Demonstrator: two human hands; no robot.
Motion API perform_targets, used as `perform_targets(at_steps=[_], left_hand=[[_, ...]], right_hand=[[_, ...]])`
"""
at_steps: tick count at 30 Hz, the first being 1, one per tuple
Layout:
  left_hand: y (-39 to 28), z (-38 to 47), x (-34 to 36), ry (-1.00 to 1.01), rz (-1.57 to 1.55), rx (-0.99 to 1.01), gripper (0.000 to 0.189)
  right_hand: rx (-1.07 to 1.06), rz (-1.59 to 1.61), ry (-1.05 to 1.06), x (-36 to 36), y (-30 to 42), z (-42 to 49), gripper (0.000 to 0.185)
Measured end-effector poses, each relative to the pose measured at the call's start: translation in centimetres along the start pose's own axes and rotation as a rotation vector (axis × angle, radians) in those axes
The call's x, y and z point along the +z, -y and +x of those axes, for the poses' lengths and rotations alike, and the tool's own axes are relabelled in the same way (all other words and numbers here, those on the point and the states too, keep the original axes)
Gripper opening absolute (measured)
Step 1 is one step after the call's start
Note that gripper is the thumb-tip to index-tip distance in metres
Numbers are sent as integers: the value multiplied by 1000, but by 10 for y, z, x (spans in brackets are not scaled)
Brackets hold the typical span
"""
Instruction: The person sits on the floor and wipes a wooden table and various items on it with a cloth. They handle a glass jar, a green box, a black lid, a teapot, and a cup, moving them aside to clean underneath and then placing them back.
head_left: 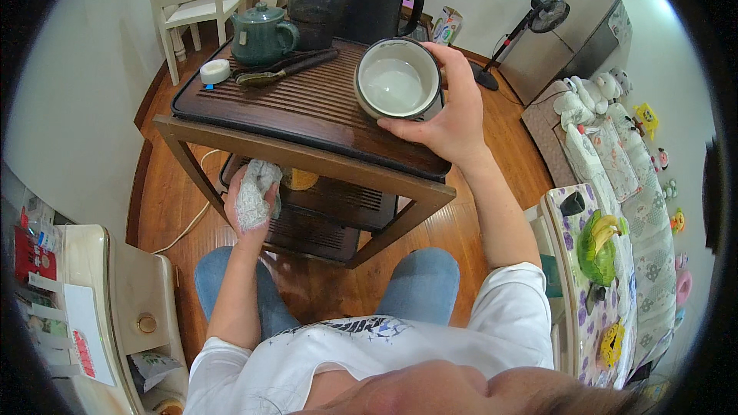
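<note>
My right hand (pixel 455 109) grips a white round cup (pixel 398 83) with a dark rim by its right side, at the right part of the slatted tea tray (pixel 323 109). The cup's mouth faces me; I cannot tell whether it holds liquid. Lower on the left, my left hand (pixel 239 202) clutches a crumpled grey-white cloth (pixel 258 196) in front of the trolley's lower shelf. On the tray stand a green lidded teapot (pixel 259 37), a dark translucent container (pixel 317 8) and a black electric kettle (pixel 375 8). Dark tongs (pixel 288 69) lie beside a small white round object (pixel 215 71).
Below the tray, the wooden trolley frame (pixel 311 150) has lower shelves (pixel 340 202) with a yellow item (pixel 302 178). A cream cabinet (pixel 138 294) stands left. A patterned side table (pixel 568 213) stands right, near a cushioned sofa (pixel 640 225). A floor fan (pixel 519 29) stands farther back.
</note>
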State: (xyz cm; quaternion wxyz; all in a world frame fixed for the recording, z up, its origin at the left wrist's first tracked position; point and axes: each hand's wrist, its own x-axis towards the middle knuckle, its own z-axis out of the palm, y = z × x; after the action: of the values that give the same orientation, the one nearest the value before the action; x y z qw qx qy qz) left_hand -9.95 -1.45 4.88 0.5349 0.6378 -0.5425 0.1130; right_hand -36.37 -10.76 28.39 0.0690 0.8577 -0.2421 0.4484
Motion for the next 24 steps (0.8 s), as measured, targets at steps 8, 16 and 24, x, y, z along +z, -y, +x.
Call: perform_targets(at_steps=[8,16,24], left_hand=[[-1,3,-3,-1,117,47,52],[-4,5,-3,16,84,28,51],[-7,6,-4,29,44,34,49]], right_hand=[[270,199,44,1,-8,-6,82],[442,138,107,2,-24,-8,75],[360,38,50,-16,-36,-9,73]])
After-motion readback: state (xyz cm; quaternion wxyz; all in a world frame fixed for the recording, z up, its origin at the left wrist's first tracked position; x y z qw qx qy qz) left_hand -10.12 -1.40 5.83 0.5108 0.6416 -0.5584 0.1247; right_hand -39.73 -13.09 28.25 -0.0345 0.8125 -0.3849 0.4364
